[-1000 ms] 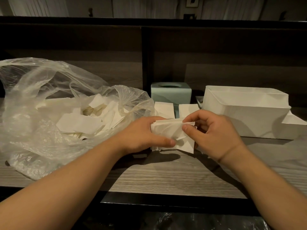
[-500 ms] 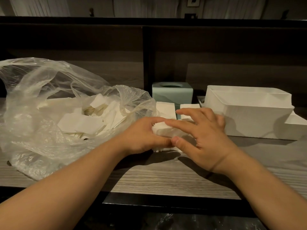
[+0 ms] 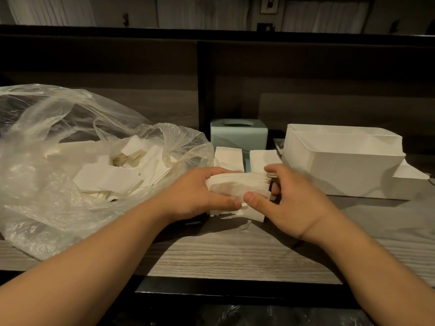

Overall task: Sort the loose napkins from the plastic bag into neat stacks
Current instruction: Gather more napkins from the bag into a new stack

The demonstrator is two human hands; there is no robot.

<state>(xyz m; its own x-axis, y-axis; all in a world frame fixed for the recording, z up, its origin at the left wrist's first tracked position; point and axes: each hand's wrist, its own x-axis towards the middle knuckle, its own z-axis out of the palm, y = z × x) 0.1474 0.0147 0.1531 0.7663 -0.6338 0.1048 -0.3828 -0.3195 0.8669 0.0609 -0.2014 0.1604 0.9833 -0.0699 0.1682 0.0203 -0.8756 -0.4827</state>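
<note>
A bundle of white napkins [image 3: 237, 185] is held between both hands just above the wooden table. My left hand [image 3: 195, 195] grips its left end, thumb underneath. My right hand [image 3: 289, 198] holds the right end, thumb on the front and fingers behind. A few napkin corners [image 3: 251, 214] hang below the bundle. The clear plastic bag [image 3: 70, 161] lies at the left with several loose white napkins [image 3: 110, 175] inside. Two flat napkin stacks, one [image 3: 229, 157] and another [image 3: 263, 160], lie behind my hands.
A pale green tissue box [image 3: 239, 135] stands behind the stacks. A white plastic bin [image 3: 341, 165] sits at the right. A dark wooden wall panel rises behind the table [image 3: 235, 252]. The table's front edge lies close under my forearms.
My right hand went from pinching a napkin, to lying flat over the bundle, to gripping its right end. The bundle now shows between both hands, squared up. The left hand stayed put.
</note>
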